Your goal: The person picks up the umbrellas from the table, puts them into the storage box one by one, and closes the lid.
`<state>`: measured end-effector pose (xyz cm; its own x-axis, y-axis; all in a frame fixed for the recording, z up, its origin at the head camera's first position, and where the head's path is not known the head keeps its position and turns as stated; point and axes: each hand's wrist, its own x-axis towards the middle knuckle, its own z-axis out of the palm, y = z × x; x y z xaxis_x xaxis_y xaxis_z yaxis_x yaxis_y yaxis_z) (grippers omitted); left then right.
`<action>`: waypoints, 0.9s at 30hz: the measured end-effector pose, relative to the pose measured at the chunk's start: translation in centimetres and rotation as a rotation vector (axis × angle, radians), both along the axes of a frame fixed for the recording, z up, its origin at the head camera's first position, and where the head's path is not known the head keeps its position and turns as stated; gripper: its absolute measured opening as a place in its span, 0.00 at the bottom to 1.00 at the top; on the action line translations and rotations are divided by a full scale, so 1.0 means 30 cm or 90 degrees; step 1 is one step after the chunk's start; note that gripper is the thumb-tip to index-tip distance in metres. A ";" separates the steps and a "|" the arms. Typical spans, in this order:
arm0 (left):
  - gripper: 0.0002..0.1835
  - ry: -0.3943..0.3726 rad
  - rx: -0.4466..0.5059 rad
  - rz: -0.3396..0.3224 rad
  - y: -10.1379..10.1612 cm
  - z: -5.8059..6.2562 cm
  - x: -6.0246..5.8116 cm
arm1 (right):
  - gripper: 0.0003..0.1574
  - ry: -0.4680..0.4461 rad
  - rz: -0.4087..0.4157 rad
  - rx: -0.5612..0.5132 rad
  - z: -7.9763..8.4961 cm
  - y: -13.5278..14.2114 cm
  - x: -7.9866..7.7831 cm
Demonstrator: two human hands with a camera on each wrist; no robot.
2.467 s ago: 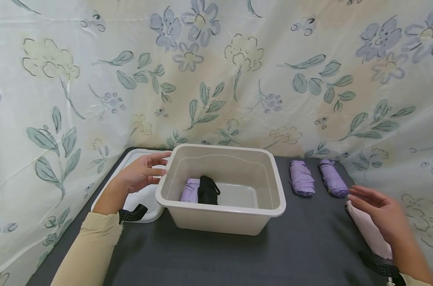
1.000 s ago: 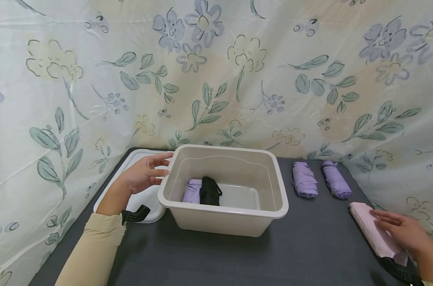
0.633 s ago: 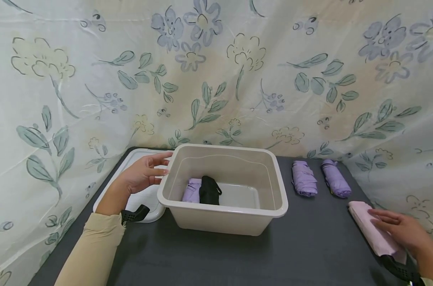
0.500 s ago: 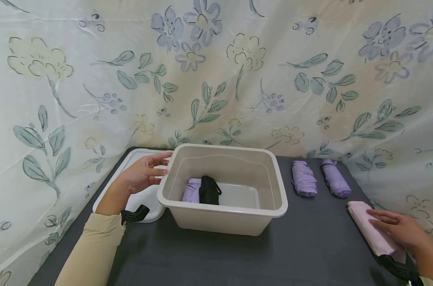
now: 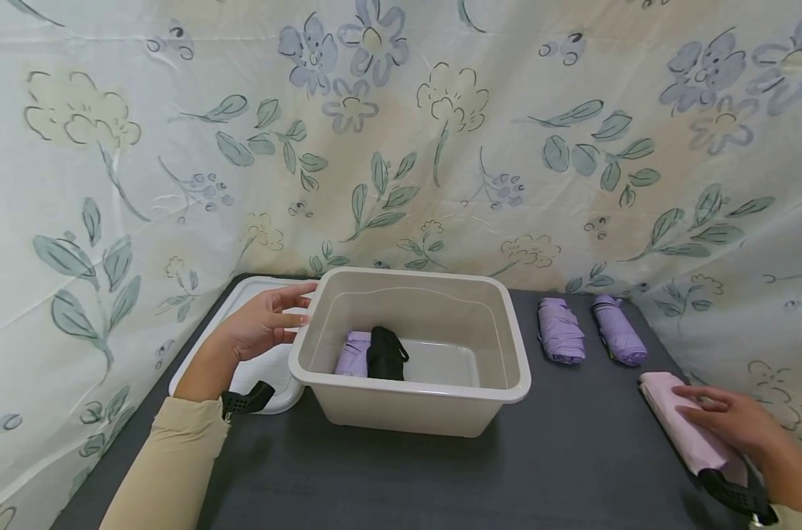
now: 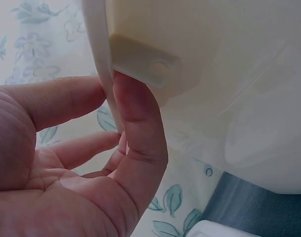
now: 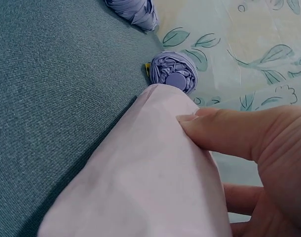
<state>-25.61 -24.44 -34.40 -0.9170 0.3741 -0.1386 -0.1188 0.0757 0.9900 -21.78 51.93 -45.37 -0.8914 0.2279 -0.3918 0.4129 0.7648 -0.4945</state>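
Note:
A beige plastic bin (image 5: pixel 401 408) stands mid-table, and my left hand (image 5: pixel 262 324) grips its left rim. In the left wrist view, the left hand (image 6: pixel 135 133) has its fingers curled about the rim's edge. Inside the bin lie a purple folded umbrella (image 5: pixel 352 355) and a black fabric bundle (image 5: pixel 386 355). At the right, my right hand (image 5: pixel 739 419) holds a long, smooth pink fabric bundle (image 5: pixel 682 427). The right wrist view shows the thumb of the right hand (image 7: pixel 269 153) pressing the top of the pink bundle (image 7: pixel 140 168), other fingers along its far side.
Two purple folded umbrellas, one nearer the bin (image 5: pixel 561 331) and one farther right (image 5: pixel 619 331), lie at the back right. A white lid (image 5: pixel 268 375) lies left of the bin, partly under my left arm. A floral curtain (image 5: pixel 401 147) borders the dark table (image 5: pixel 401 478).
My right hand has come down and to the right onto the pink bundle, its thumb now on it. The left hand keeps its grip on the bin.

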 end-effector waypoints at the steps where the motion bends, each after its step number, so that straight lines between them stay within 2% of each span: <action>1: 0.38 0.002 -0.002 0.000 0.000 0.001 0.000 | 0.62 0.001 0.002 0.004 0.004 -0.004 -0.001; 5: 0.37 0.006 -0.009 -0.003 0.000 0.001 0.000 | 0.59 -0.001 0.021 0.016 0.023 -0.020 0.000; 11: 0.36 0.008 -0.012 -0.005 0.001 -0.001 -0.004 | 0.61 -0.011 0.045 0.021 0.039 -0.025 -0.001; 19: 0.37 0.003 -0.018 -0.005 -0.002 0.001 -0.010 | 0.59 -0.042 0.106 0.015 0.058 -0.020 -0.023; 27: 0.38 0.004 -0.028 -0.004 -0.005 0.007 -0.012 | 0.55 -0.021 0.152 0.033 0.096 -0.065 -0.016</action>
<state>-25.97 -24.60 -34.18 -0.9153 0.3740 -0.1494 -0.1119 0.1202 0.9864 -22.27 49.99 -42.48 -0.9095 0.0333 -0.4143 0.2327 0.8668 -0.4411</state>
